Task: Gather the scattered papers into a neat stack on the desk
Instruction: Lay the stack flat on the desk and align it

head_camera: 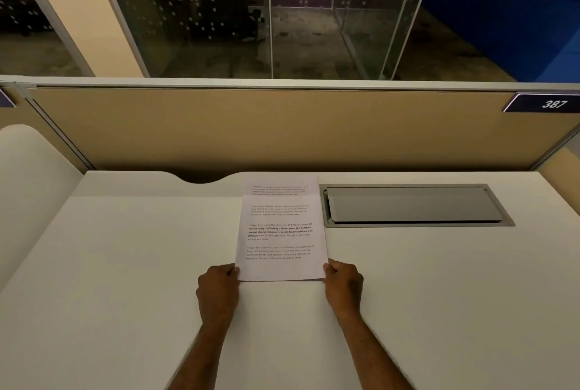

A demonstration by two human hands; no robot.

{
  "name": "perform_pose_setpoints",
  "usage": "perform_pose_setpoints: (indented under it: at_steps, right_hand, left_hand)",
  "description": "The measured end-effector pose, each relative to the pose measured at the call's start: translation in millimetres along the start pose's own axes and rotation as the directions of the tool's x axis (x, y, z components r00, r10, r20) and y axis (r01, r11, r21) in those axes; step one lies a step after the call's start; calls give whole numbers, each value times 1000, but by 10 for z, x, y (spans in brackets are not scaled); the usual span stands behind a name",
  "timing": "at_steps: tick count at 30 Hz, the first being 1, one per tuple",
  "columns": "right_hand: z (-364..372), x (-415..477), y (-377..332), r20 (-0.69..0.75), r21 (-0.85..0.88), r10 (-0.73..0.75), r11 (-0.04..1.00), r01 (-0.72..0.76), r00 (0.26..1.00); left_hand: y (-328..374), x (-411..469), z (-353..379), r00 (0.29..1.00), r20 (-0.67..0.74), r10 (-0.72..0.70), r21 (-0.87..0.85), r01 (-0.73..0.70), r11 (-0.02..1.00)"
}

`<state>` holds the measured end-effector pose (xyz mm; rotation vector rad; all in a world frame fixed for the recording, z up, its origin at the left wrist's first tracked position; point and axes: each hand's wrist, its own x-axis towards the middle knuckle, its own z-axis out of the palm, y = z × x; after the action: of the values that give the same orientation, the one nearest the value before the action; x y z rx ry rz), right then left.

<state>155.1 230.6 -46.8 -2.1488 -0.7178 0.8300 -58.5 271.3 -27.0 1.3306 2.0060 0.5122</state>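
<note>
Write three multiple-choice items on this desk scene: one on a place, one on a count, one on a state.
1. Where does the grey cable hatch lie relative to the papers?
A. right
B. left
C. underneath

2. How many hands touch the papers?
A. none
B. one
C. two

3. How do the papers lie?
A. crumpled
B. flat in a stack
C. rolled up

Key: 1 A, the hatch sits right of the sheets; 2 C, the left hand and right hand grip the near corners; 3 B, the sheets overlap flat on the desk.
</note>
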Motion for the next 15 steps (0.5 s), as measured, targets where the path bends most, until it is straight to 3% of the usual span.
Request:
perform_pose_setpoints:
  at_steps: [15]
  right_hand:
    - [1, -30, -4, -73, -107, -36, 994, 29, 997]
  left_hand:
    - [2, -43, 42, 997, -75, -24, -14, 23, 1000]
